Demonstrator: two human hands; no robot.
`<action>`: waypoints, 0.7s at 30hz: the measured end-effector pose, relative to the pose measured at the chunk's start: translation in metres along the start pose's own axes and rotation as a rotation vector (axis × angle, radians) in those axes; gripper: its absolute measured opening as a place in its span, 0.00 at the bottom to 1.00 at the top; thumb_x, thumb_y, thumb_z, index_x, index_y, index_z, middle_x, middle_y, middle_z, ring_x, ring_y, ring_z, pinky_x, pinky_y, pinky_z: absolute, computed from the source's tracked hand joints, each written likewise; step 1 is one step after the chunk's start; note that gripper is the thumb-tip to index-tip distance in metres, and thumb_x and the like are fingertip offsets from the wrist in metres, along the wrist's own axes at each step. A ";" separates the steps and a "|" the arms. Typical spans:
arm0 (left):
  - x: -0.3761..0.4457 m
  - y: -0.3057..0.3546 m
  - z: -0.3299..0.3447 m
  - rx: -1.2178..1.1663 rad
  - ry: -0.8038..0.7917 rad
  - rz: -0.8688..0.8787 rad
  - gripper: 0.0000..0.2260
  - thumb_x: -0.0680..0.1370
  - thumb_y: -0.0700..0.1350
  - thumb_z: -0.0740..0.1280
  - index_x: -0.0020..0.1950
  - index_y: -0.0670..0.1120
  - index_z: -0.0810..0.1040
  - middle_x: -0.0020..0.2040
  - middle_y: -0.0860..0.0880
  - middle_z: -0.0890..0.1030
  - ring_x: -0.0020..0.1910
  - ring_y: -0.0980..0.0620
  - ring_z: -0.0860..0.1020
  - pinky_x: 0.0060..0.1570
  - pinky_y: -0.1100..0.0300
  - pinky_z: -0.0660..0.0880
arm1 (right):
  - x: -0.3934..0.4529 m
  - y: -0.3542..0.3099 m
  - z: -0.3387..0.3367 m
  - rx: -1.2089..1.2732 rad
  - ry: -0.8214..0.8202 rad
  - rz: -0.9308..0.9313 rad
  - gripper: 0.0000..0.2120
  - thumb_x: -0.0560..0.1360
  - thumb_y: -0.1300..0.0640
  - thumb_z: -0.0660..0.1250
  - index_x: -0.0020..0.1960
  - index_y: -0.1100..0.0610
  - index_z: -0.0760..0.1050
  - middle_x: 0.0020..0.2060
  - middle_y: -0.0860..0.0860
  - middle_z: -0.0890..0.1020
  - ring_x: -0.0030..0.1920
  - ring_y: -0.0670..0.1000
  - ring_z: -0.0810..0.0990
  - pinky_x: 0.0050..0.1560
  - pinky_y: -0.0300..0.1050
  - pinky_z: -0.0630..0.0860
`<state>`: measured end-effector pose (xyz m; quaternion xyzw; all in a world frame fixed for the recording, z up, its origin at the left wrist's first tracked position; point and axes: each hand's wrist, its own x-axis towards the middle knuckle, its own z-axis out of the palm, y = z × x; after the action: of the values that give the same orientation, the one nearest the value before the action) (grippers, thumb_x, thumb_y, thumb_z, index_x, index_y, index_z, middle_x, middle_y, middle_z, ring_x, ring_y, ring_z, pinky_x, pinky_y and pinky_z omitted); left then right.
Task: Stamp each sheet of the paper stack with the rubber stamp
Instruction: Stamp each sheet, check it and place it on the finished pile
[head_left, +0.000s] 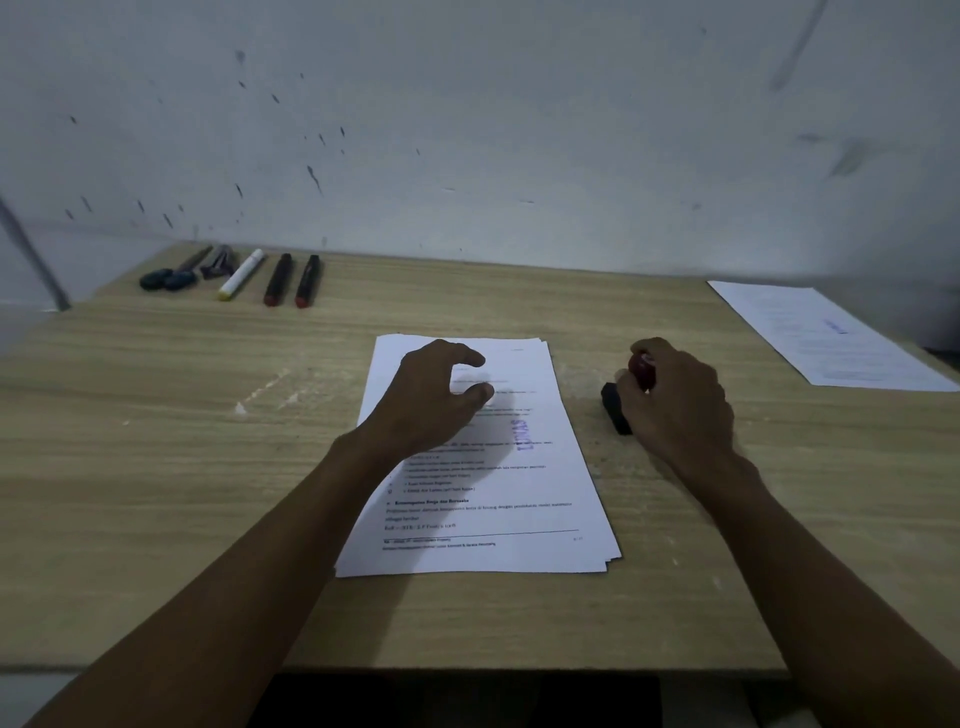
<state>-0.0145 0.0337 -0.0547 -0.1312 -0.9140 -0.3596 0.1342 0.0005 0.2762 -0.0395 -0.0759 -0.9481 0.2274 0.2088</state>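
1. Reaching forward from the lower left, the left hand (434, 395) hovered over or rested on the upper part of the paper stack (480, 457), fingers loosely curled and thumb apart from them, gripping nothing; whether it touched the sheet could not be told.
2. The stack lay at the middle of the wooden tabletop (208, 467), its top sheet bearing a purple stamp mark (522, 435) right of centre.
3. The right hand (675, 400) sat just right of the stack, fingers curled round the rubber stamp (628, 395), whose red knob showed between them and whose black base met the tabletop.
4. A single stamped sheet (831, 335) lay apart at the far right edge.
5. Several pens and markers (234, 273) lay in a row at the far left, near the wall.
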 end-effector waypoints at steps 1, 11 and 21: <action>-0.001 -0.001 0.000 -0.003 0.004 0.003 0.15 0.76 0.48 0.70 0.62 0.47 0.78 0.63 0.51 0.78 0.65 0.54 0.72 0.59 0.69 0.60 | -0.001 -0.001 0.000 0.006 0.008 0.004 0.16 0.78 0.50 0.63 0.65 0.51 0.73 0.56 0.55 0.79 0.57 0.59 0.77 0.51 0.51 0.72; -0.005 -0.005 0.002 -0.009 0.005 0.005 0.16 0.76 0.48 0.71 0.62 0.47 0.78 0.63 0.51 0.77 0.65 0.53 0.72 0.59 0.68 0.60 | -0.006 -0.001 0.002 -0.014 0.001 -0.002 0.19 0.78 0.51 0.63 0.69 0.49 0.71 0.57 0.56 0.78 0.58 0.59 0.76 0.52 0.52 0.72; -0.008 -0.005 -0.003 -0.031 0.091 -0.008 0.14 0.75 0.47 0.71 0.60 0.47 0.79 0.60 0.50 0.79 0.62 0.51 0.74 0.64 0.58 0.67 | -0.017 -0.002 -0.002 -0.007 0.049 0.054 0.34 0.73 0.44 0.70 0.74 0.48 0.60 0.60 0.57 0.72 0.61 0.60 0.72 0.50 0.55 0.73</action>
<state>-0.0087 0.0268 -0.0587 -0.1131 -0.9017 -0.3801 0.1721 0.0169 0.2713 -0.0432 -0.1076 -0.9411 0.2277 0.2256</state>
